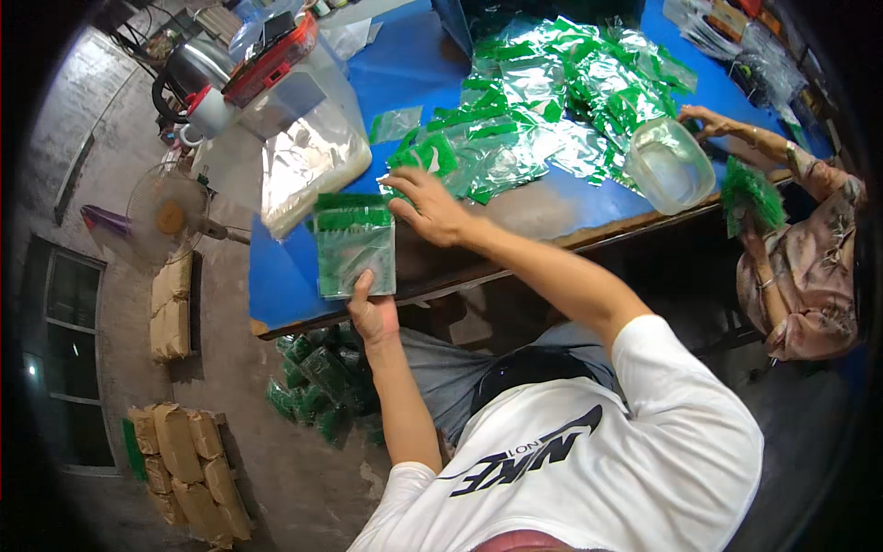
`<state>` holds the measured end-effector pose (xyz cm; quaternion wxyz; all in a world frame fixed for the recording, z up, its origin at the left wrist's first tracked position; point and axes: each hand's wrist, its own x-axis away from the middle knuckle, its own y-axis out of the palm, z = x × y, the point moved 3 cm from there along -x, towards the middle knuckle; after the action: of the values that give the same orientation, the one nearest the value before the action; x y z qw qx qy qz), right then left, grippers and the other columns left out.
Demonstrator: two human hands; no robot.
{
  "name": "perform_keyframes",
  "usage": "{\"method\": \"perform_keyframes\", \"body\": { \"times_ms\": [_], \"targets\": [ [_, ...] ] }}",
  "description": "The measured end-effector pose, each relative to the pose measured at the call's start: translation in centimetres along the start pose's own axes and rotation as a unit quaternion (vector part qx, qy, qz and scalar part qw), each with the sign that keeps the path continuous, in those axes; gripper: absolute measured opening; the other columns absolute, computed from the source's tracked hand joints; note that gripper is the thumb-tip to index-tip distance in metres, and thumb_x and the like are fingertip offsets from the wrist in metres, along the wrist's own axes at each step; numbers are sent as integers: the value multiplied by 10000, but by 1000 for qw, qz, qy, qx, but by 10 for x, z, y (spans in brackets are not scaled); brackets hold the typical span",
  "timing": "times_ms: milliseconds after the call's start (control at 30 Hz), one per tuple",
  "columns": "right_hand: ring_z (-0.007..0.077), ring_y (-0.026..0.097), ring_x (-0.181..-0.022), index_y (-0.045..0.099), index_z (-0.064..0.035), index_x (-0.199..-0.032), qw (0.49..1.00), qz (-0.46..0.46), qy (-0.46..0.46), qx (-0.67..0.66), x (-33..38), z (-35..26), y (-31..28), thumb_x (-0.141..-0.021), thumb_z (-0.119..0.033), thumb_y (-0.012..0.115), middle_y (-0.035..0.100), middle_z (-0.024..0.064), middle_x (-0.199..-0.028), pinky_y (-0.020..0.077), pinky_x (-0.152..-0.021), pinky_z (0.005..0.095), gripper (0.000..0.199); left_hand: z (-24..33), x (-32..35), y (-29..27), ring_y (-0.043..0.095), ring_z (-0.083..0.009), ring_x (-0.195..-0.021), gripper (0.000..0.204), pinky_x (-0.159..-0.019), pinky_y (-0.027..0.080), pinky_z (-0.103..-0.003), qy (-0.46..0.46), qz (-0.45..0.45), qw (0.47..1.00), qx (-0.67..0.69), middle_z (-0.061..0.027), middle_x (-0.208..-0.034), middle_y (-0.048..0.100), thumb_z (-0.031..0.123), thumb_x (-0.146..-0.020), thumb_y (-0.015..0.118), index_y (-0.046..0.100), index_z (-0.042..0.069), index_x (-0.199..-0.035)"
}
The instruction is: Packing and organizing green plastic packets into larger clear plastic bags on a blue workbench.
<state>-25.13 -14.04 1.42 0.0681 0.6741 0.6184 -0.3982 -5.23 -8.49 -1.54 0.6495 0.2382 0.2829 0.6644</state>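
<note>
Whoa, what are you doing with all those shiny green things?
The person's left hand holds a small stack of green-and-clear packets from below, over the edge of the blue table. The right hand is at the stack's upper right side; whether it touches is hard to tell. A big, messy pile of similar packets lies farther back on the table. To the right, a co-worker holds a green bundle beside a clear tub.

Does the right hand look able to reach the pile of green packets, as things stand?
Probably yes: the right hand is close to the packet pile at its left end, no obstacle shows between them, and the left hand holds the packet stack.
</note>
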Motion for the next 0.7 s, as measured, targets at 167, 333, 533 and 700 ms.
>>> {"method": "perform_keyframes", "body": {
  "times_ms": [167,333,533,700],
  "targets": [
    [352,223,-1479,385,-177,-1503,877,-179,112,432,-3,103,-51,-996,-521,351,304,127,-1587,89,-1198,577,614,27,8,-9,516,-280,-1243,892,-1069,427,-416,106,-5,979,-173,-114,-1380,493,-58,-783,664,243,120,-1549],
    [392,229,-1465,403,-114,-1474,944,3,87,318,8,92,-103,-961,-541,502,358,231,-1519,150,-1178,584,675,15,-2,20,480,-265,-1247,1202,-1070,401,-406,125,-134,939,-290,-117,-1413,420,-110,-724,721,-72,171,-1582],
    [260,322,-1414,317,-55,-1521,905,3,247,-347,44,42,-37,-988,-691,233,366,130,-1530,220,-1182,390,835,-36,-19,54,491,-267,-1245,1237,-1062,417,-404,129,-277,873,-380,-129,-1422,409,-114,-716,722,-130,164,-1569],
    [248,321,-1410,303,67,-1494,844,-16,311,-436,43,32,-46,-963,-739,201,370,163,-1519,209,-1183,360,970,-36,-18,53,488,-275,-1262,1254,-1054,436,-406,67,-296,891,-336,-142,-1425,407,-121,-707,720,-147,179,-1562]
  ]
}}
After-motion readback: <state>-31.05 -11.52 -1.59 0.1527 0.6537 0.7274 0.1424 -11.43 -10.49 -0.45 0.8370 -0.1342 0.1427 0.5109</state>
